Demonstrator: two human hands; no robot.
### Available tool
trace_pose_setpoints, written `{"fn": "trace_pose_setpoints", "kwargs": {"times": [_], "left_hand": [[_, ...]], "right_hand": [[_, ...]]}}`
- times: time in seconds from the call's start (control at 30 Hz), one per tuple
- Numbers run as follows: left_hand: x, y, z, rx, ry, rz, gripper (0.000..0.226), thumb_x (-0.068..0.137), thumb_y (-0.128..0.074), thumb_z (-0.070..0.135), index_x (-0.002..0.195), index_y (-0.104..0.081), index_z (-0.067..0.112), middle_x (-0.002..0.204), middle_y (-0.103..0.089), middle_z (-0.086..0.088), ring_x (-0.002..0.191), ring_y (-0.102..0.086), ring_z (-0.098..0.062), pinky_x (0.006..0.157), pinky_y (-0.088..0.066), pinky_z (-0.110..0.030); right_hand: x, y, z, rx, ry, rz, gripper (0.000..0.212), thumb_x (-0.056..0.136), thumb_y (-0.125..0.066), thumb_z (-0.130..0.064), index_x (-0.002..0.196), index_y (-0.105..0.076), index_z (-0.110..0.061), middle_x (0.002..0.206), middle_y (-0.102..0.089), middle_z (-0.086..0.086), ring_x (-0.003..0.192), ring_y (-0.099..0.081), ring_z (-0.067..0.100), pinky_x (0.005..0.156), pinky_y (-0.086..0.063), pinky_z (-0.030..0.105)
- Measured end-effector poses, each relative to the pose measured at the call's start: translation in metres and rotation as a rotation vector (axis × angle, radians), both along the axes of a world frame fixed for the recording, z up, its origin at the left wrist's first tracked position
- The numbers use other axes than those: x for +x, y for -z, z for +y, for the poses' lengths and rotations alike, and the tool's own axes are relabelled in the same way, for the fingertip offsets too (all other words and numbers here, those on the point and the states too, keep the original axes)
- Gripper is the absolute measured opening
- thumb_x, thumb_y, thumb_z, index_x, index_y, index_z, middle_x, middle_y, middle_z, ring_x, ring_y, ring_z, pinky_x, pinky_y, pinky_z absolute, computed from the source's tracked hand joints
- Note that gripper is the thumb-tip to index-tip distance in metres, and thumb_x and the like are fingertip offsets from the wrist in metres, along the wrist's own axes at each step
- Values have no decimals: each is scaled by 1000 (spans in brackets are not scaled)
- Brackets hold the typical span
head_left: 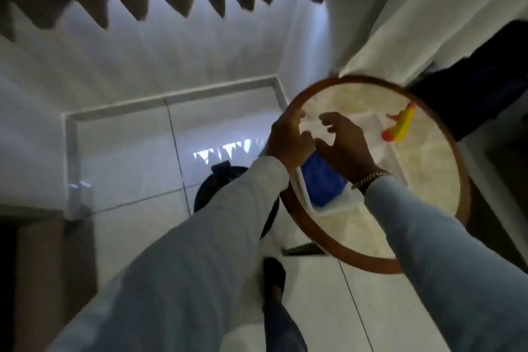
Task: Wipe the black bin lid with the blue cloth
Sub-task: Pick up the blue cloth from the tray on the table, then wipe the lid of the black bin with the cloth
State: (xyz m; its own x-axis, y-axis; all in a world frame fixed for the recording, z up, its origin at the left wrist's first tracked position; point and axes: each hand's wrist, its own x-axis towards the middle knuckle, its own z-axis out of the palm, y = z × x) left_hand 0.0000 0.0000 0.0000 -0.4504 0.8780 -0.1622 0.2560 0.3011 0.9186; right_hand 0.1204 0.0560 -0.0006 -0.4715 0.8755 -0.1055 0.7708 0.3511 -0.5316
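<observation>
The blue cloth (324,184) lies in a white tray (334,210) on a round table (428,180) with a brown rim. Both my hands hover over the tray, just above the cloth. My left hand (288,143) has its fingers curled near the table's left rim, and I cannot tell whether it grips anything. Fingers of my right hand (344,143) are spread and hold nothing. The black bin lid (217,180) is on the floor left of the table, mostly hidden behind my left sleeve.
A yellow and red toy (400,126) lies on the table's far side. Grey and white curtains hang behind. A dark chair (480,88) stands at the right. My foot (275,280) is on the white tiled floor below the table.
</observation>
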Motion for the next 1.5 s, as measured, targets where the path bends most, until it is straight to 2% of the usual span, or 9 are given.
{"fn": "trace_pose_setpoints", "kwargs": {"times": [0.1,0.23,0.47,0.87,0.97,1.1,1.33,1.4,1.5], "left_hand": [[26,51,15,-198,138,2,51,81,-58,8,129,-43,7,130,-52,-16,119,-49,-30,86,-39,-26],[50,94,42,-338,320,79,46,79,-58,6,122,-42,1,124,-51,-21,114,-51,-35,87,-43,-33],[72,125,77,-452,429,330,38,80,-62,17,116,-52,9,120,-56,-16,109,-55,-35,93,-46,-45],[40,94,20,-7,88,-58,43,77,-62,10,118,-50,14,116,-57,-10,101,-54,-18,84,-43,-28],[10,93,-12,8,-26,-125,42,78,-64,10,118,-52,14,117,-59,-4,100,-50,-8,83,-40,-20],[-30,126,-64,-21,-134,-247,37,80,-64,6,114,-54,15,99,-59,11,85,-54,2,70,-44,-8],[-77,227,-123,-125,-189,-128,45,84,-63,11,127,-50,12,121,-62,-7,109,-58,-18,94,-48,-30],[-100,259,-137,-163,-108,-20,67,82,-67,17,140,-35,13,139,-50,-11,126,-49,-24,104,-42,-35],[-129,312,-165,-342,124,67,112,73,-76,33,148,7,18,160,1,-8,146,-5,-24,118,-19,-45]], "right_hand": [[28,60,5,-93,152,-124,50,82,-70,-24,126,-50,-12,128,-57,12,116,-53,28,97,-46,39],[51,117,13,-249,292,-196,50,80,-70,-26,119,-49,-4,120,-56,19,103,-55,32,75,-40,34],[61,156,23,-215,355,-155,65,83,-71,-24,135,-39,0,129,-56,24,115,-56,38,82,-40,31],[54,73,-5,-138,252,163,61,73,-78,-32,127,-53,-17,90,-60,-18,76,-59,-8,63,-47,2],[23,65,-24,-142,149,185,62,72,-77,-36,127,-54,-21,92,-60,-22,80,-60,-7,71,-47,10],[-28,91,-72,-26,21,159,56,81,-73,-24,132,-51,-15,109,-68,-1,94,-64,12,82,-51,17],[-80,200,-113,-387,53,181,62,87,-66,-14,142,-37,-13,131,-59,10,115,-60,22,97,-53,41],[-87,235,-104,-431,136,181,64,85,-68,-14,142,-38,-13,136,-55,11,122,-55,25,102,-49,46],[-90,286,-89,-576,316,237,58,84,-69,-9,137,-45,-9,136,-54,14,123,-52,31,104,-45,52]]}}
